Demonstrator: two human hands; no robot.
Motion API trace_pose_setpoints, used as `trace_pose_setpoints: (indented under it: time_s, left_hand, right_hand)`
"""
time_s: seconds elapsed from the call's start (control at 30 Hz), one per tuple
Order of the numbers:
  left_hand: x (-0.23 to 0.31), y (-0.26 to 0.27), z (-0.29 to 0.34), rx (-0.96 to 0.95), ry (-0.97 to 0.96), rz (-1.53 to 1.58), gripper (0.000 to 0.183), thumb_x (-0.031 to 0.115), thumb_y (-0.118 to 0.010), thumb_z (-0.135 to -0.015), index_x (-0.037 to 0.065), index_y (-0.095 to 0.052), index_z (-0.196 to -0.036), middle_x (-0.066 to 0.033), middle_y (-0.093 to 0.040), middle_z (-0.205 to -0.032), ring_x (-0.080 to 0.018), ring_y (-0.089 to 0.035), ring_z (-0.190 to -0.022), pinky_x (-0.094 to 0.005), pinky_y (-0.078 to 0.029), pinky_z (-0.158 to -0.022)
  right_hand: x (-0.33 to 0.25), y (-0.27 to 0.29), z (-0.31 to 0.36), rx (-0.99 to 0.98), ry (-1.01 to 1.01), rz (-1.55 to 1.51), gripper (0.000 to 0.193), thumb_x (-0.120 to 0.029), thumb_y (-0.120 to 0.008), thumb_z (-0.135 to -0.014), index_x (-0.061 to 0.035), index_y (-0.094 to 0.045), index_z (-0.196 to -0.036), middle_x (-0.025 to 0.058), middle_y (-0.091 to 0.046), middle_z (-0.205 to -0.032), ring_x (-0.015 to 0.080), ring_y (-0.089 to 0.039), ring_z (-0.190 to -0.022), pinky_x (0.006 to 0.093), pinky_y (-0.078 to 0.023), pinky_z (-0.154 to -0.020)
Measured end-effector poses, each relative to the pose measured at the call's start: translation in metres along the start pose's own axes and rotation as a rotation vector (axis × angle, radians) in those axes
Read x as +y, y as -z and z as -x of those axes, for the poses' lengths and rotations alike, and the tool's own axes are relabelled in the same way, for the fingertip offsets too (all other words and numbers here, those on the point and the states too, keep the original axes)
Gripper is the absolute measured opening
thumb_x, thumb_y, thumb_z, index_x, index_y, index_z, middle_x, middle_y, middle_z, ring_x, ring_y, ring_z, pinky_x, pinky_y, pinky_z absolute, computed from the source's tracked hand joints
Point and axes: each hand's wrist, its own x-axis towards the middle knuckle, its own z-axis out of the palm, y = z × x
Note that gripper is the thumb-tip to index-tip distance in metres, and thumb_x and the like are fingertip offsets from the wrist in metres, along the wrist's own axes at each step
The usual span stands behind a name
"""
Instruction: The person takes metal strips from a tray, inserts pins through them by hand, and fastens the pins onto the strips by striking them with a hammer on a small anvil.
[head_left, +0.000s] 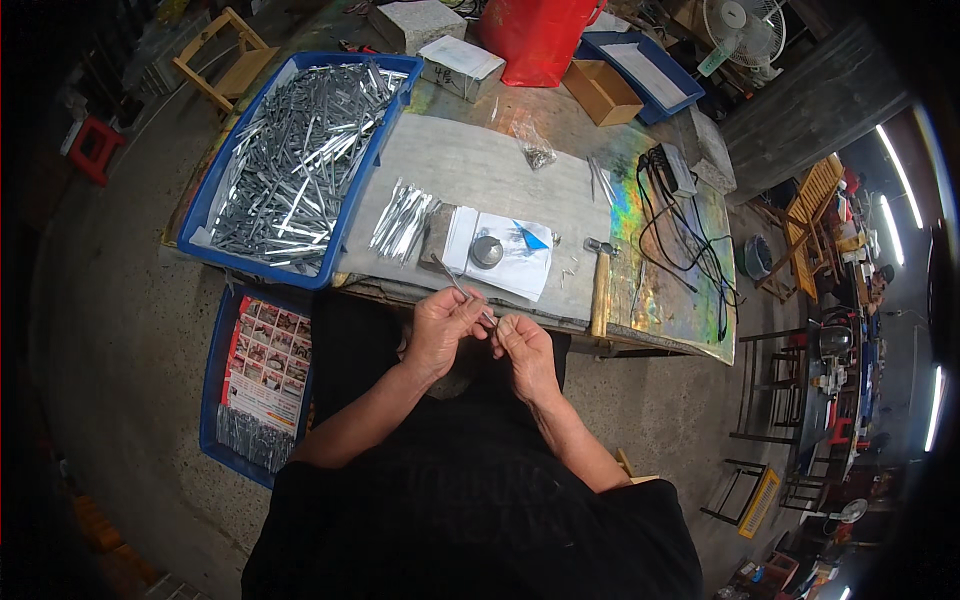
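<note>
A thin metal strip (455, 280) slants between my hands, just off the table's near edge. My left hand (440, 328) is closed around its middle, and its far end sticks out past my fingers. My right hand (526, 352) pinches at the near end, where the fingertips cover the tip of the strip. Just beyond, white paper sheets (535, 275) lie by a grey block (437, 237), with a round metal piece (486, 252) and a blue scrap (531, 236) on top. A small pile of loose strips (400, 222) lies to the left.
A blue tray (340, 262) heaped with metal strips fills the table's left side. Below it stands another blue tray (211, 425) with strips and a printed sheet. A hammer (601, 290), black cables (655, 225) and a plastic bag (535, 150) lie on the table; a red container (530, 40) stands behind.
</note>
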Motion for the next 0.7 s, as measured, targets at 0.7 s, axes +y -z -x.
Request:
trace_pose_setpoints:
  time_s: [0.7]
  left_hand:
    - [0.012, 0.000, -0.034, 0.093, -0.231, -0.223, 0.009, 0.007, -0.052, -0.080, 0.002, -0.052, -0.073, -0.0054, -0.056, -0.070, -0.0079, -0.054, -0.059, -0.0158, -0.038, -0.043]
  right_hand:
    - [-0.007, 0.018, -0.016, 0.108, 0.155, 0.165, 0.018, -0.019, -0.047, -0.085, -0.0052, -0.049, -0.074, -0.0004, -0.048, -0.065, 0.0064, -0.041, -0.057, 0.0194, -0.034, -0.053]
